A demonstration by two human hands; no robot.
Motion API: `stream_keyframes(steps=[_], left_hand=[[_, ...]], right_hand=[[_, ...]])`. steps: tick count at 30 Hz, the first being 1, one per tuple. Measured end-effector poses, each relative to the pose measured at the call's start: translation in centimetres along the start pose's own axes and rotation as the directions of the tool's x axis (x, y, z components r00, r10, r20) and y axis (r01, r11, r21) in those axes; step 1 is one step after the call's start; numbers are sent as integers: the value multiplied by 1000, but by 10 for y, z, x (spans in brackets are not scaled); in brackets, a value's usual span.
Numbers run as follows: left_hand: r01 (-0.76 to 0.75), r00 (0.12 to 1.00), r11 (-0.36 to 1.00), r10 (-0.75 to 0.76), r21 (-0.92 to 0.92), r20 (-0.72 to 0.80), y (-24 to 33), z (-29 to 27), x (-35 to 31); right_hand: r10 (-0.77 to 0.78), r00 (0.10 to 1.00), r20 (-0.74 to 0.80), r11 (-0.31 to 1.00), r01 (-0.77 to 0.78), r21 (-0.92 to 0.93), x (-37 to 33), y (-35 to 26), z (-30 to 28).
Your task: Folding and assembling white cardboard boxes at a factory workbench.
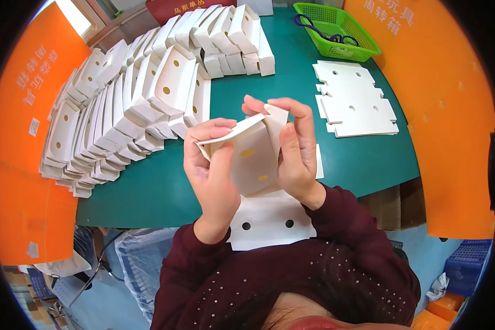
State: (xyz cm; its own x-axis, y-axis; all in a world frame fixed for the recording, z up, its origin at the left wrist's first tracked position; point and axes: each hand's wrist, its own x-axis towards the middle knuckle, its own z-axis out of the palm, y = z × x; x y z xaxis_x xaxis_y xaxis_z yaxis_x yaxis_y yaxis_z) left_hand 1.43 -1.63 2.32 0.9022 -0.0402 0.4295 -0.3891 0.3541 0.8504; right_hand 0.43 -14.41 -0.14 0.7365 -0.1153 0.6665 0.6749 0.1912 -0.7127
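Observation:
Between my hands, above the table's near edge, is a partly folded white cardboard box [253, 159] with two round holes. My left hand [212, 165] grips its left side, the thumb on the inner face and the fingers behind the upper edge. At the right end, my right hand [294, 148] pinches a small raised flap [276, 116] between thumb and fingers. Beneath the box, a flat white cardboard blank [269, 223] with two dark holes lies at the table's near edge, partly covered by the box and my hands.
Several rows of folded white boxes [170, 82] stand packed at the left and back. Flat die-cut blanks [355, 102] lie stacked on the green table [363, 165] at right. Behind them sits a green basket [363, 53] holding purple-handled scissors [335, 38]. Orange panels [412, 110] flank the table.

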Motion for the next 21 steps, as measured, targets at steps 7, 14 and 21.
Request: stream_keyframes(steps=[7, 14, 21], left_hand=[[-52, 997, 999, 51, 14, 63, -5, -2, -3], [-130, 989, 978, 117, 162, 87, -8, -2, -10], [-171, 982, 979, 161, 113, 96, -8, 1, -12]], right_hand=[[-36, 998, 45, 998, 39, -57, 2, -6, -1], [-27, 988, 149, 996, 39, -77, -6, -12, -15], [-73, 981, 182, 994, 86, -68, -8, -12, -19]])
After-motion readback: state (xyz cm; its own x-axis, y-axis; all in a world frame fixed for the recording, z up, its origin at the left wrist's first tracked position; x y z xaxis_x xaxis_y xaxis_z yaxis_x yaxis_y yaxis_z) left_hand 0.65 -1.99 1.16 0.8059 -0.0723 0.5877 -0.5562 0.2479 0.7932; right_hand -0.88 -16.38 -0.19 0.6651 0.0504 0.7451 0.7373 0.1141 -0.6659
